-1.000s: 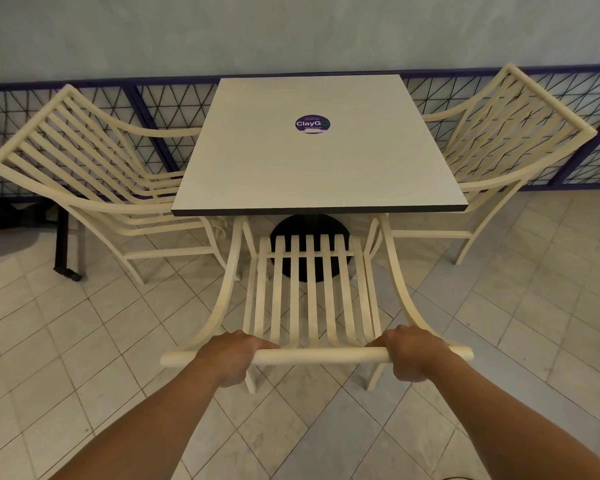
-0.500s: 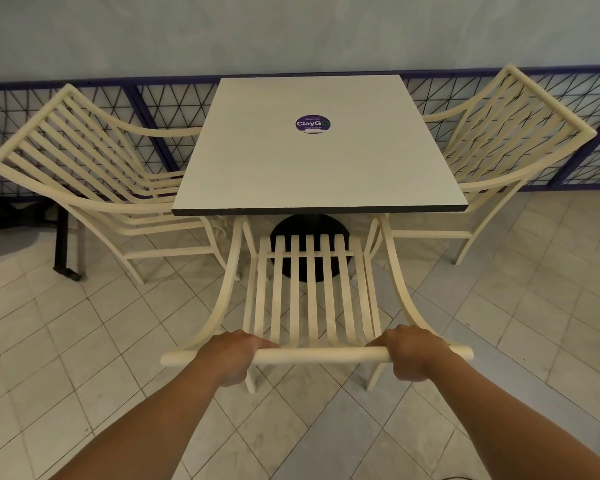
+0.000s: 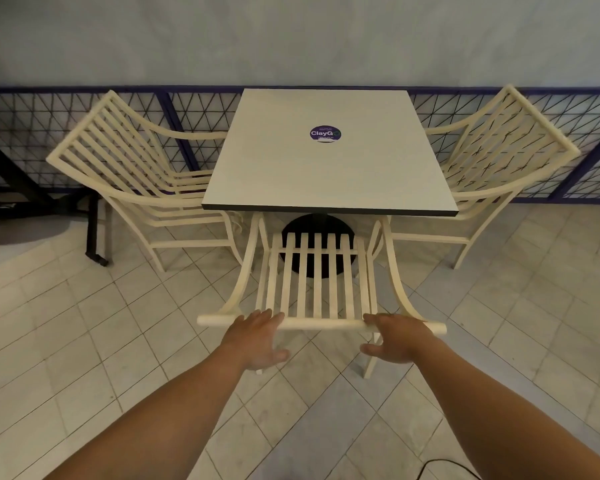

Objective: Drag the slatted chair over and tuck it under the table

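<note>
The cream slatted chair (image 3: 314, 282) stands in front of me, its seat front under the near edge of the square white table (image 3: 329, 168). Its top rail runs across just beyond my hands. My left hand (image 3: 255, 336) lies over the rail's left part with fingers stretched out and thumb spread below. My right hand (image 3: 397, 337) lies the same way over the right part, fingers straight on the rail. Neither hand curls round the rail.
Two more cream slatted chairs flank the table, one at the left (image 3: 136, 178), one at the right (image 3: 499, 157). A purple mesh railing (image 3: 194, 109) runs behind. The table's black round base (image 3: 317, 247) shows through the slats. A black stand (image 3: 96, 233) is at the left.
Both hands have let go of the top rail and opened, fingers now straight. The view has pulled back, so the chair and table look farther away.
</note>
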The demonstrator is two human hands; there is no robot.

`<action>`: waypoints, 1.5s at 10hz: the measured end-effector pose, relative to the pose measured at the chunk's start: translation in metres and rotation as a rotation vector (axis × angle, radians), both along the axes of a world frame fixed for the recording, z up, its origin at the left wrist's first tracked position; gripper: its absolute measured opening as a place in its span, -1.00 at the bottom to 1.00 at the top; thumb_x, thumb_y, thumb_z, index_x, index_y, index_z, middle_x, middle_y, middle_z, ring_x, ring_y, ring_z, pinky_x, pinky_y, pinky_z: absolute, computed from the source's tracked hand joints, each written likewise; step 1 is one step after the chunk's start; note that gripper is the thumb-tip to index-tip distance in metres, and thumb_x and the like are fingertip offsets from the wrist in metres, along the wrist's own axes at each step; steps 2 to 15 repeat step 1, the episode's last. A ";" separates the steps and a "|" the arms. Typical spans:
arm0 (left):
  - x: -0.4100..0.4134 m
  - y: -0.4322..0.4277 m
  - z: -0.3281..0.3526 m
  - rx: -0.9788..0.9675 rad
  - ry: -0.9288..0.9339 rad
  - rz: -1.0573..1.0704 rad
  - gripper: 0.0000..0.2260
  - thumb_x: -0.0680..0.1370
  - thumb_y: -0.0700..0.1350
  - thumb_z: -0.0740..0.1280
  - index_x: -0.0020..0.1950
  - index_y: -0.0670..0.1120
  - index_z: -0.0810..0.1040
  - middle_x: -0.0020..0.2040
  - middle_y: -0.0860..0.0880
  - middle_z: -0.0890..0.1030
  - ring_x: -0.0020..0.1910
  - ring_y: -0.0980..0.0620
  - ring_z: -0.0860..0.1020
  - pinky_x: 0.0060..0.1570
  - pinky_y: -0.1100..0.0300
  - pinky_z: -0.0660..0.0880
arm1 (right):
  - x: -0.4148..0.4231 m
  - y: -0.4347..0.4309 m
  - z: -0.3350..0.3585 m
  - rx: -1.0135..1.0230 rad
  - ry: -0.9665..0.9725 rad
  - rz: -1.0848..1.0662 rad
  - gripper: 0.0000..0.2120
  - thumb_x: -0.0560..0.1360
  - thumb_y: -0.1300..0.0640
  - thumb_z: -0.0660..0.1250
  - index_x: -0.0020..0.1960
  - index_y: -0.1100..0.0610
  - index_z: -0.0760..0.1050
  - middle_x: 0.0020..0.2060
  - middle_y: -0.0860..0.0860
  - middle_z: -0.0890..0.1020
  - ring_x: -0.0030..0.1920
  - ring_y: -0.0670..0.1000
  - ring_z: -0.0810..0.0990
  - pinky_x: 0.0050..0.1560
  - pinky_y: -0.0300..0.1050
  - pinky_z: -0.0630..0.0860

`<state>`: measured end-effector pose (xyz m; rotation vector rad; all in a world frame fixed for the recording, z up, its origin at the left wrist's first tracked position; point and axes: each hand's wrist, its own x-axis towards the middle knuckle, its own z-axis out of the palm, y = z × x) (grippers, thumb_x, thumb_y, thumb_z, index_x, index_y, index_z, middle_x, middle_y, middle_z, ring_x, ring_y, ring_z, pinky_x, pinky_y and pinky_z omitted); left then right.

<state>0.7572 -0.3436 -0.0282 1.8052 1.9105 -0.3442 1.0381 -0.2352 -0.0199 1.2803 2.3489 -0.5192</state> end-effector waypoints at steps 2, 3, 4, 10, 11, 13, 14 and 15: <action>0.010 -0.022 0.034 -0.023 -0.017 0.049 -0.25 0.54 0.32 0.25 0.62 0.01 0.12 0.57 0.01 0.24 0.49 -0.06 0.28 0.39 -0.03 0.31 | -0.008 -0.019 0.029 -0.032 0.044 0.006 -0.30 0.50 -0.33 0.26 0.54 -0.06 0.23 0.33 -0.02 0.51 0.21 0.02 0.53 0.26 0.03 0.47; 0.010 -0.022 0.034 -0.023 -0.017 0.049 -0.25 0.54 0.32 0.25 0.62 0.01 0.12 0.57 0.01 0.24 0.49 -0.06 0.28 0.39 -0.03 0.31 | -0.008 -0.019 0.029 -0.032 0.044 0.006 -0.30 0.50 -0.33 0.26 0.54 -0.06 0.23 0.33 -0.02 0.51 0.21 0.02 0.53 0.26 0.03 0.47; 0.010 -0.022 0.034 -0.023 -0.017 0.049 -0.25 0.54 0.32 0.25 0.62 0.01 0.12 0.57 0.01 0.24 0.49 -0.06 0.28 0.39 -0.03 0.31 | -0.008 -0.019 0.029 -0.032 0.044 0.006 -0.30 0.50 -0.33 0.26 0.54 -0.06 0.23 0.33 -0.02 0.51 0.21 0.02 0.53 0.26 0.03 0.47; 0.010 -0.022 0.034 -0.023 -0.017 0.049 -0.25 0.54 0.32 0.25 0.62 0.01 0.12 0.57 0.01 0.24 0.49 -0.06 0.28 0.39 -0.03 0.31 | -0.008 -0.019 0.029 -0.032 0.044 0.006 -0.30 0.50 -0.33 0.26 0.54 -0.06 0.23 0.33 -0.02 0.51 0.21 0.02 0.53 0.26 0.03 0.47; 0.010 -0.022 0.034 -0.023 -0.017 0.049 -0.25 0.54 0.32 0.25 0.62 0.01 0.12 0.57 0.01 0.24 0.49 -0.06 0.28 0.39 -0.03 0.31 | -0.008 -0.019 0.029 -0.032 0.044 0.006 -0.30 0.50 -0.33 0.26 0.54 -0.06 0.23 0.33 -0.02 0.51 0.21 0.02 0.53 0.26 0.03 0.47; 0.010 -0.022 0.034 -0.023 -0.017 0.049 -0.25 0.54 0.32 0.25 0.62 0.01 0.12 0.57 0.01 0.24 0.49 -0.06 0.28 0.39 -0.03 0.31 | -0.008 -0.019 0.029 -0.032 0.044 0.006 -0.30 0.50 -0.33 0.26 0.54 -0.06 0.23 0.33 -0.02 0.51 0.21 0.02 0.53 0.26 0.03 0.47; 0.010 -0.022 0.034 -0.023 -0.017 0.049 -0.25 0.54 0.32 0.25 0.62 0.01 0.12 0.57 0.01 0.24 0.49 -0.06 0.28 0.39 -0.03 0.31 | -0.008 -0.019 0.029 -0.032 0.044 0.006 -0.30 0.50 -0.33 0.26 0.54 -0.06 0.23 0.33 -0.02 0.51 0.21 0.02 0.53 0.26 0.03 0.47; 0.010 -0.022 0.034 -0.023 -0.017 0.049 -0.25 0.54 0.32 0.25 0.62 0.01 0.12 0.57 0.01 0.24 0.49 -0.06 0.28 0.39 -0.03 0.31 | -0.008 -0.019 0.029 -0.032 0.044 0.006 -0.30 0.50 -0.33 0.26 0.54 -0.06 0.23 0.33 -0.02 0.51 0.21 0.02 0.53 0.26 0.03 0.47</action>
